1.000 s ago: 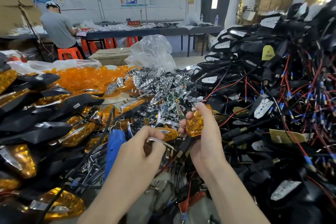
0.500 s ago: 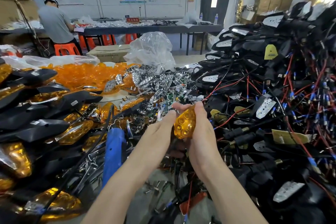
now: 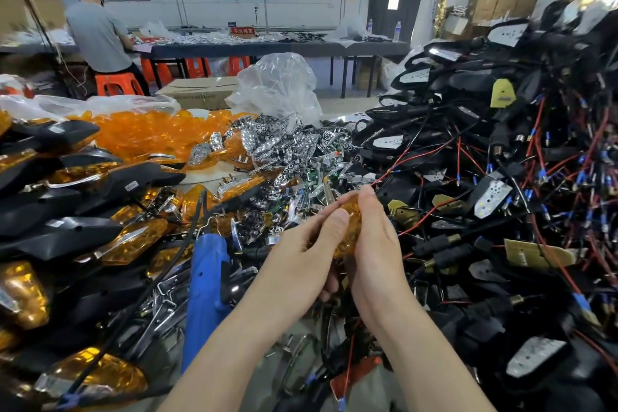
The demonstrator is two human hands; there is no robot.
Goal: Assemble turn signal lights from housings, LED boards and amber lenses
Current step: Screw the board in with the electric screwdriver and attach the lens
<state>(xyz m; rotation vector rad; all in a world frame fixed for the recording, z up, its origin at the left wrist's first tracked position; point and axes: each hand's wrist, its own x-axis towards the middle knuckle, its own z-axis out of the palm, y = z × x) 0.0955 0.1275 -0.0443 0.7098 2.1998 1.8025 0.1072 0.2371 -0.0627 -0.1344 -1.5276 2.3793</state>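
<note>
Lens-fitting step, centre of view. We grip the amber lens (image 3: 349, 227) between the left hand (image 3: 301, 254), thumb pressing its 9 o'clock face, and the right hand (image 3: 376, 244), fingers curved round its 3 o'clock side. Next, we judge, an even squeeze seats it.

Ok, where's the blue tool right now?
Head view, lower left of centre: the blue tool lies among metal brackets, just left of the left hand gripping the amber lens.

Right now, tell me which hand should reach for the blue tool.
Left, probably. The blue tool lies just left of the left hand; the right hand would have to cross the amber lens both hold.
</note>
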